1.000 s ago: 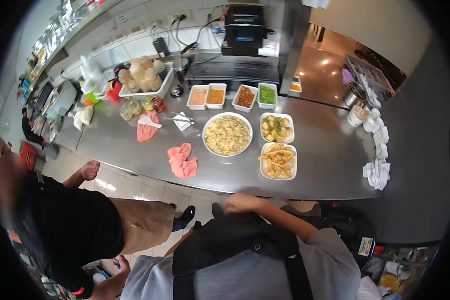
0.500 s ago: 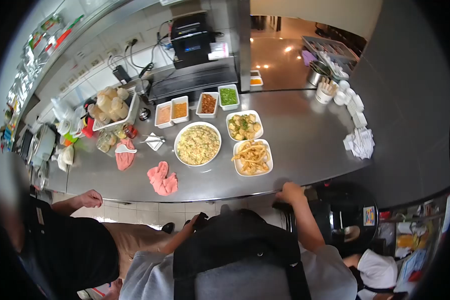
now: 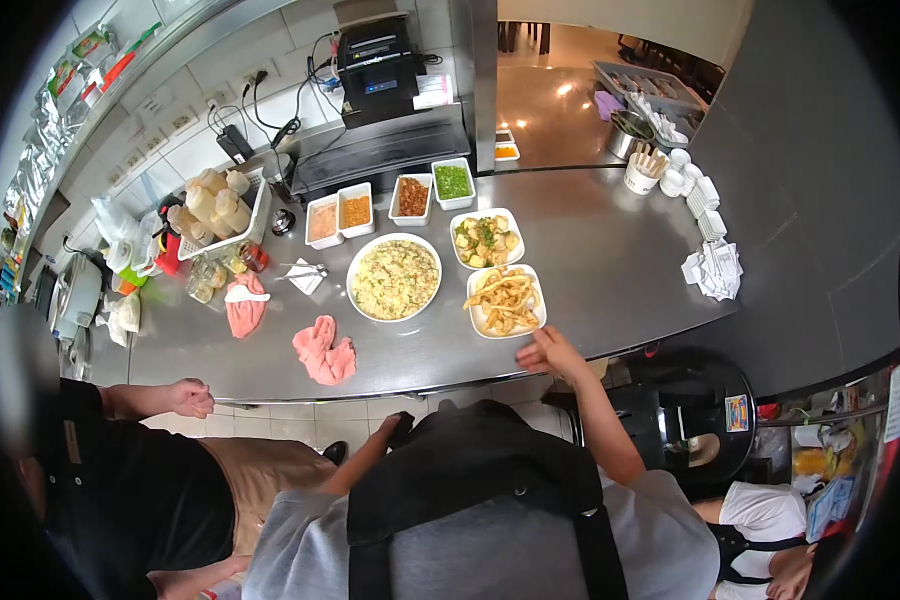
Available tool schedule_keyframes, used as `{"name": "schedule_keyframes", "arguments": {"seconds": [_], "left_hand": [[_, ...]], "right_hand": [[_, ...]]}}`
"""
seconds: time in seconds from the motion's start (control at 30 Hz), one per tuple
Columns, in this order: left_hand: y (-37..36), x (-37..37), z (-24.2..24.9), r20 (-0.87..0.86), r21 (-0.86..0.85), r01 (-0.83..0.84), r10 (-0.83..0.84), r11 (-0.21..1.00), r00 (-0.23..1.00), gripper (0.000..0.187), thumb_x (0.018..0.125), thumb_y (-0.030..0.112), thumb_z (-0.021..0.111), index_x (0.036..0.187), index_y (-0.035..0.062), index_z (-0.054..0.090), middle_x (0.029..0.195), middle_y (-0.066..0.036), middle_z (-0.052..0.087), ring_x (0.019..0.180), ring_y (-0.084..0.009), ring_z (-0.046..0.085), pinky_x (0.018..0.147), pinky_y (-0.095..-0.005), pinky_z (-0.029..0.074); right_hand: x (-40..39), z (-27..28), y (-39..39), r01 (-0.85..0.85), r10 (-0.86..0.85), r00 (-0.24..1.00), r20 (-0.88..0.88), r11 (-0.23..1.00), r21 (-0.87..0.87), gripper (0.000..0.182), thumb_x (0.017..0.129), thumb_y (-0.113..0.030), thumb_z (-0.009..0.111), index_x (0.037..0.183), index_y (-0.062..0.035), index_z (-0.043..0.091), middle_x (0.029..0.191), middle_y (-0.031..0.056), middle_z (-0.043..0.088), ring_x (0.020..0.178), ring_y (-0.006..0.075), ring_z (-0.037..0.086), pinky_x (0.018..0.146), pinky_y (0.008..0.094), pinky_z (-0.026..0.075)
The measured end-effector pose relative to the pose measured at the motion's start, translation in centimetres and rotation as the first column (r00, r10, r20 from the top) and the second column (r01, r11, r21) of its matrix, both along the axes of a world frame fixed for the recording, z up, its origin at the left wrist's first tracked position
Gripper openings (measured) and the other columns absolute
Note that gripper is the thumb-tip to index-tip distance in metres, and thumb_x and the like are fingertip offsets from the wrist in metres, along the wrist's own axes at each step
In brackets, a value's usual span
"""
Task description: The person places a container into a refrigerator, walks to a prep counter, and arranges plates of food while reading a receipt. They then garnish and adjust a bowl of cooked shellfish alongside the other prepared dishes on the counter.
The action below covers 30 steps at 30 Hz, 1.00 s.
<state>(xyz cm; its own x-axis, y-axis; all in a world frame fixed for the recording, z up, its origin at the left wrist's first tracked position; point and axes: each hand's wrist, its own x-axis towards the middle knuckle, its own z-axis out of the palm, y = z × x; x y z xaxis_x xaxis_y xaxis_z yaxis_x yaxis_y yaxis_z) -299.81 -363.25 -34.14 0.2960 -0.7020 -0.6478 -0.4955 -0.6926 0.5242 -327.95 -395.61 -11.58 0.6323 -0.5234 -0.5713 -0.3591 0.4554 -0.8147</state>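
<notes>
My right hand point(image 3: 552, 353) is over the counter's front edge with its fingers stretched out and nothing in them. Just beyond the fingertips sits a square white dish of golden fried strips point(image 3: 505, 302). Behind it stands a second square white dish of browned chunks with chopped greens point(image 3: 487, 240). To the left is a round white plate of fried rice point(image 3: 395, 278). Low beside my apron, my left hand point(image 3: 394, 428) is closed around a small black object whose kind I cannot make out; part of that hand is hidden.
Small white tubs of toppings point(image 3: 412, 199) line the back of the steel counter point(image 3: 610, 260). Pink cloths point(image 3: 324, 352) and a basket of squeeze bottles point(image 3: 213, 212) lie left. A co-worker's closed hand point(image 3: 191, 398) is at the left edge; a black bin-like container point(image 3: 685, 420) stands right.
My right hand has moved from the counter edge up and left toward the fried strips, its fingers extending. The co-worker's hand has shifted slightly. My left hand stays low.
</notes>
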Motion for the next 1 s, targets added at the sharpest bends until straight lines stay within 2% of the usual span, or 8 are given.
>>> {"name": "schedule_keyframes", "arguments": {"seconds": [0.07,0.4,0.5,0.6,0.7,0.77,0.9,1.0], "left_hand": [[3.4,0.0,-0.6,0.012,0.058,-0.034,0.033,0.998,0.999,0.034,0.073,0.030,0.065,0.101,0.0110,0.069,0.104,-0.019,0.065,0.101,-0.0325,0.062,0.085,-0.0403,0.049],[8.7,-0.7,-1.4,0.006,0.119,-0.174,0.174,0.978,0.985,0.035,0.073,0.031,0.065,0.101,0.0110,0.069,0.105,-0.019,0.065,0.102,-0.0326,0.062,0.086,-0.0403,0.049],[7.5,-1.0,-0.7,-0.018,0.078,-0.185,0.187,0.980,0.982,0.035,0.073,0.031,0.065,0.101,0.0110,0.069,0.105,-0.019,0.065,0.102,-0.0326,0.062,0.086,-0.0403,0.049],[6.1,-1.6,-0.1,-0.036,0.050,-0.186,0.188,0.981,0.981,0.035,0.073,0.031,0.065,0.101,0.0110,0.069,0.105,-0.020,0.065,0.102,-0.0326,0.062,0.086,-0.0403,0.048],[5.0,-2.1,0.1,-0.055,0.027,-0.185,0.186,0.982,0.981,0.036,0.073,0.032,0.065,0.102,0.0109,0.069,0.105,-0.020,0.065,0.102,-0.0326,0.062,0.086,-0.0403,0.048],[4.5,-2.4,0.0,-0.060,0.017,-0.181,0.182,0.983,0.982,0.036,0.073,0.032,0.065,0.102,0.0109,0.069,0.105,-0.020,0.065,0.102,-0.0326,0.062,0.086,-0.0403,0.048],[4.5,-3.1,-0.2,-0.063,0.016,-0.160,0.160,0.987,0.985,0.036,0.073,0.032,0.065,0.102,0.0109,0.069,0.105,-0.020,0.065,0.102,-0.0326,0.061,0.086,-0.0403,0.048],[4.3,-3.1,-0.1,-0.062,0.026,-0.155,0.157,0.988,0.986,0.036,0.073,0.032,0.065,0.102,0.0109,0.069,0.105,-0.020,0.065,0.103,-0.0326,0.061,0.087,-0.0403,0.048]], "right_hand": [[1.4,-1.1,-1.0,0.204,-0.216,0.967,0.133,0.974,0.097,0.038,0.099,-0.028,0.039,0.119,0.0049,0.040,0.097,0.0209,0.065,0.077,0.0253,0.068,0.065,0.0310,0.056],[4.3,-0.5,-1.9,0.242,-0.248,0.955,0.165,0.969,0.055,0.031,0.096,-0.013,0.034,0.116,0.0083,0.043,0.097,0.0236,0.064,0.081,0.0273,0.068,0.068,0.0330,0.058],[3.4,-1.1,-1.7,0.015,-0.035,0.997,-0.064,0.960,-0.278,0.032,0.093,-0.018,0.043,0.116,0.0055,0.046,0.094,0.0195,0.066,0.083,0.0252,0.067,0.067,0.0341,0.055],[2.4,-0.8,0.3,-0.540,-0.033,0.755,-0.655,0.535,-0.650,0.050,0.086,-0.026,0.057,0.120,0.0088,0.046,0.087,0.0236,0.066,0.079,0.0304,0.067,0.067,0.0392,0.052],[1.7,-1.9,2.7,-0.541,-0.075,0.780,-0.621,0.417,-0.731,0.069,0.082,-0.030,0.063,0.127,0.0166,0.038,0.083,0.0250,0.064,0.072,0.0351,0.065,0.067,0.0426,0.052],[2.4,-3.1,2.6,-0.627,0.016,0.704,-0.710,0.485,-0.610,0.090,0.080,-0.031,0.066,0.134,0.0220,0.017,0.093,0.0235,0.066,0.083,0.0350,0.065,0.073,0.0430,0.052],[3.1,-3.1,2.5,-0.603,0.053,0.723,-0.689,0.536,-0.591,0.094,0.079,-0.033,0.067,0.134,0.0232,0.015,0.093,0.0242,0.065,0.085,0.0338,0.065,0.073,0.0423,0.052],[2.6,-3.1,1.8,-0.660,0.012,0.674,-0.739,0.460,-0.594,0.086,0.077,-0.034,0.069,0.130,0.0210,0.031,0.095,0.0251,0.065,0.085,0.0337,0.065,0.074,0.0417,0.052]]}}
